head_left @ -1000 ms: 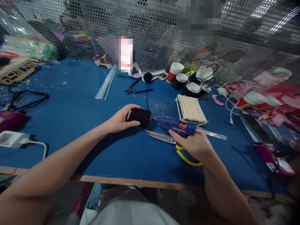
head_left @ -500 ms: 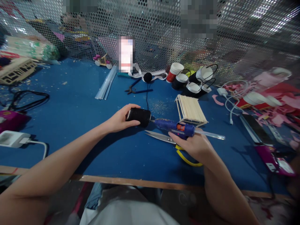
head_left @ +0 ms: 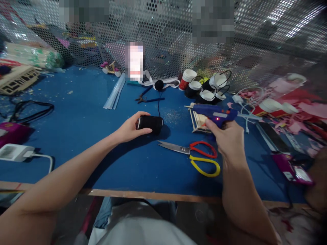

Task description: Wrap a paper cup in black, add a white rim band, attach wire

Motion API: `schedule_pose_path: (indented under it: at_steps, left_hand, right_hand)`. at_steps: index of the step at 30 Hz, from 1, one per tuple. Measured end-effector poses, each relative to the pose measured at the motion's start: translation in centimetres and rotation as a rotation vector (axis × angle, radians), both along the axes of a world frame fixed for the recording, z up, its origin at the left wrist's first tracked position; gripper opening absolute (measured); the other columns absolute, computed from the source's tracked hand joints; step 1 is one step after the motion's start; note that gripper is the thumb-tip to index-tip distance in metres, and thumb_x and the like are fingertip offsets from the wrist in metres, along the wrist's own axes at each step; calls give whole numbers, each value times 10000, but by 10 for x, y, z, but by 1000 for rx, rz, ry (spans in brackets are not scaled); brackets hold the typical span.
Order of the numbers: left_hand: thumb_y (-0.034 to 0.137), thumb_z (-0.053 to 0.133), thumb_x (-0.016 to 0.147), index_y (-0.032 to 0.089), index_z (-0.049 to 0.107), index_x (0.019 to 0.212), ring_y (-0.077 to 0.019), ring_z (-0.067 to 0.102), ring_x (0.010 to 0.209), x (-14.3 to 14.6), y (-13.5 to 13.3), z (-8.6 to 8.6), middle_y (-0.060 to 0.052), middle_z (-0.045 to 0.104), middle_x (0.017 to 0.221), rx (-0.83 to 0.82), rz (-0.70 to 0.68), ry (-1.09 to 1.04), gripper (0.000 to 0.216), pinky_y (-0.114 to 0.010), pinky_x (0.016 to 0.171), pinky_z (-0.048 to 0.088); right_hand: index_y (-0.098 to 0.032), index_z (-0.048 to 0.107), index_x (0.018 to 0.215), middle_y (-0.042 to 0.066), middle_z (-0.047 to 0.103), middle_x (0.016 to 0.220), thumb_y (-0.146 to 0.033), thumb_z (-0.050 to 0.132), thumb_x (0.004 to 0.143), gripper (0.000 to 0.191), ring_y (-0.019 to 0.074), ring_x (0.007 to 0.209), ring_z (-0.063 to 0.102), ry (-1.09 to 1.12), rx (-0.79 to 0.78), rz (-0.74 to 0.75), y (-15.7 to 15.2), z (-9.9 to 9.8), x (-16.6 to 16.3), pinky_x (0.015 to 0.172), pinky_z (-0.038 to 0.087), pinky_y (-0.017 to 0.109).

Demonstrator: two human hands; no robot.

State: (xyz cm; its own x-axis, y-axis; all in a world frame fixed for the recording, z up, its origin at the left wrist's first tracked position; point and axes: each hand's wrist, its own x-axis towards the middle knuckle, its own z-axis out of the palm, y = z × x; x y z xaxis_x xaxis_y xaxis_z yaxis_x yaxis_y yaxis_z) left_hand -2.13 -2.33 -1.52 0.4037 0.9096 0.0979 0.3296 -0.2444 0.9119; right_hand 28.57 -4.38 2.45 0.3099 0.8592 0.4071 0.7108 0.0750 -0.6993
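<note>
My left hand (head_left: 130, 128) is wrapped round a black-covered cup (head_left: 151, 124) lying on its side just above the blue table. A thin black cord runs from that cup back to a black ball of yarn (head_left: 159, 85). In my right hand (head_left: 228, 136) is a blue hot glue gun (head_left: 212, 111), its nozzle pointing left and a red light lit on its body. It hovers over a small rack of wooden sticks (head_left: 196, 122), hiding much of it. Scissors (head_left: 182, 149) with one red and one yellow handle lie between my hands, blades toward the left.
Pliers (head_left: 145, 98) and clear glue sticks (head_left: 114, 92) lie farther back. Several paper cups (head_left: 193, 87), some black with cord handles, stand at the back right. A phone (head_left: 272, 136) and a purple box (head_left: 291, 169) are at the right; a white plug adapter (head_left: 15, 152) is at the left.
My right hand has moved the glue gun away from the cup's end, up and to the right, uncovering the scissors' handles. My left hand keeps its hold on the cup.
</note>
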Motion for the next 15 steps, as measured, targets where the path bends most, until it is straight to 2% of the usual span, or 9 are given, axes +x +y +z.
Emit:
schedule_pose_path:
  at_steps: [2, 4, 8, 15]
  left_hand:
    - [431, 644, 710, 220, 409, 1181, -150, 561, 755, 0, 1, -1, -22, 550, 881, 19, 28, 21, 567, -257, 632, 472]
    - [438, 645, 706, 225, 413, 1178, -148, 560, 747, 0, 1, -2, -22, 552, 886, 35, 37, 40, 568, -258, 626, 471]
    - [449, 632, 712, 217, 407, 1182, -149, 563, 725, 1, 0, -1, -28, 556, 879, 66, 14, 65, 571, -266, 617, 472]
    - [466, 622, 714, 220, 412, 1176, -147, 549, 718, 3, -7, 8, -38, 558, 924, 106, -3, 139, 564, -253, 597, 451]
  right_hand:
    - [-126, 638, 825, 117, 661, 731, -559, 559, 717, 454, 259, 666, 619, -171, -42, -174, 15, -6, 14, 590, 462, 368]
    - [-100, 630, 809, 156, 649, 714, -543, 483, 773, 468, 292, 700, 614, -325, -123, -265, 28, -10, 24, 635, 446, 400]
    - [-72, 633, 882, 178, 647, 777, -497, 499, 765, 460, 305, 785, 605, -436, -184, -293, 42, -16, 31, 706, 432, 399]
    - [-49, 641, 942, 216, 597, 914, -362, 492, 754, 395, 315, 900, 535, -591, -115, -298, 46, -29, 37, 761, 404, 434]
